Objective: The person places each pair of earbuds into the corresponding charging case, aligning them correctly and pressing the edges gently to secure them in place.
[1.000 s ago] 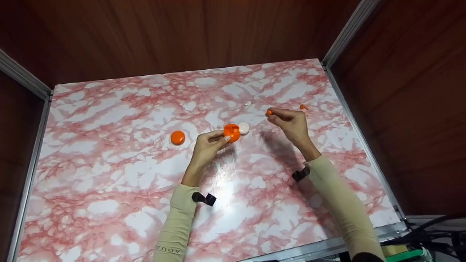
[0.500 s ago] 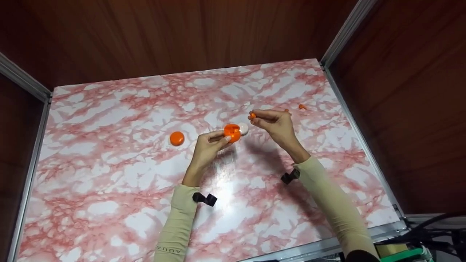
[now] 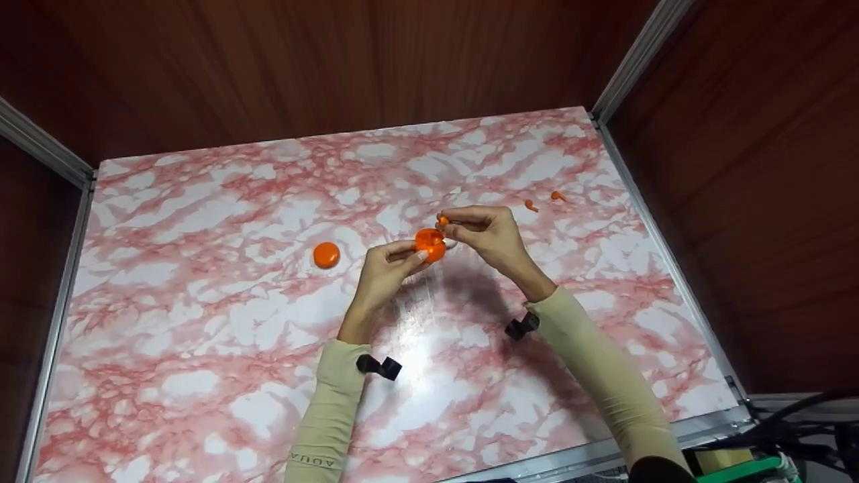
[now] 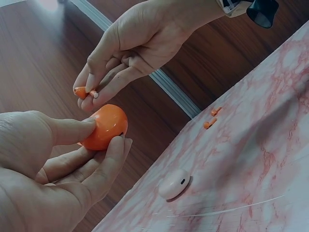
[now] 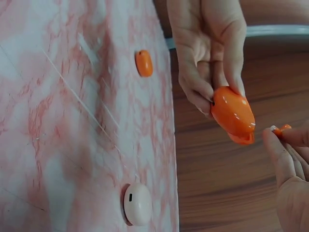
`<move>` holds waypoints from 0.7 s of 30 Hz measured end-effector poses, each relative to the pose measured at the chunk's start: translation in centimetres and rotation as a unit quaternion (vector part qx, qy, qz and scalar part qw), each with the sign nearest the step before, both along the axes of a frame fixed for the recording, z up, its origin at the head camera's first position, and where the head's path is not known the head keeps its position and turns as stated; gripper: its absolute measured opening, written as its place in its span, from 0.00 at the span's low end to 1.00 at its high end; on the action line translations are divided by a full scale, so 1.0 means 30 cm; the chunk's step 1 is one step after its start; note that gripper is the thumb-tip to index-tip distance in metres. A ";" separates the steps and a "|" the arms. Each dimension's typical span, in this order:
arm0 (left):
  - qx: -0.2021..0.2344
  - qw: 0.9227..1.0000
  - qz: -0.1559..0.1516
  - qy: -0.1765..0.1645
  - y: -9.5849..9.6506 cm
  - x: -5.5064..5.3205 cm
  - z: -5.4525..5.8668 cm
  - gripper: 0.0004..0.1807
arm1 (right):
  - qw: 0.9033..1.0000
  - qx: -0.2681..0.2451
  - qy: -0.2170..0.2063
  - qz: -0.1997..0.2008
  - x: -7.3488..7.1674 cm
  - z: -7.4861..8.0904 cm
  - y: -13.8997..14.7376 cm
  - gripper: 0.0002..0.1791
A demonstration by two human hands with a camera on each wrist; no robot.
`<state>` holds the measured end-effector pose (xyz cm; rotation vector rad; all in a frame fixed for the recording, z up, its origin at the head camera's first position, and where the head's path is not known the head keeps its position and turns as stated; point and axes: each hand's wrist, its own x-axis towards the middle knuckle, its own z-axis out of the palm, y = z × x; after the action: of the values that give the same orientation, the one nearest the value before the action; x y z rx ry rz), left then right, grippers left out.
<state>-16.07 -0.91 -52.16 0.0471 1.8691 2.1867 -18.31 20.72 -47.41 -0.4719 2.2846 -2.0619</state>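
Moving leftward since the earlier frame, the right hand (image 3: 490, 235) is pinching an orange earbud (image 3: 443, 220) just above the open orange case (image 3: 435, 253), not touching; that case is sitting leftward, the left hand (image 3: 389, 272) gripping it over the bench (image 3: 201, 302).

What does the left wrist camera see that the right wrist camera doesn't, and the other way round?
Only the left wrist view shows two loose earbuds, orange ones, lying on the table.

Only the right wrist view shows a second orange case, also lying on the table.

Both show the left hand gripping its orange case, the right hand pinching a third earbud, and the white case on the table.
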 end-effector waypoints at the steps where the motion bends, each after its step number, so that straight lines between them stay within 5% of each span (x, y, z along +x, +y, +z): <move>1: 0.000 1.000 -0.001 0.003 0.000 0.001 0.001 0.17 | 1.000 0.002 -0.004 -0.001 0.000 0.001 -0.001 0.14; 21: 0.003 1.000 -0.017 0.011 0.024 0.018 0.002 0.16 | 0.997 0.067 0.004 0.023 -0.007 0.005 -0.010 0.10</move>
<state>-15.51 -0.19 -52.09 0.1037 1.8602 2.1766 -18.52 20.42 -47.25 -0.5207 2.3721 -1.8750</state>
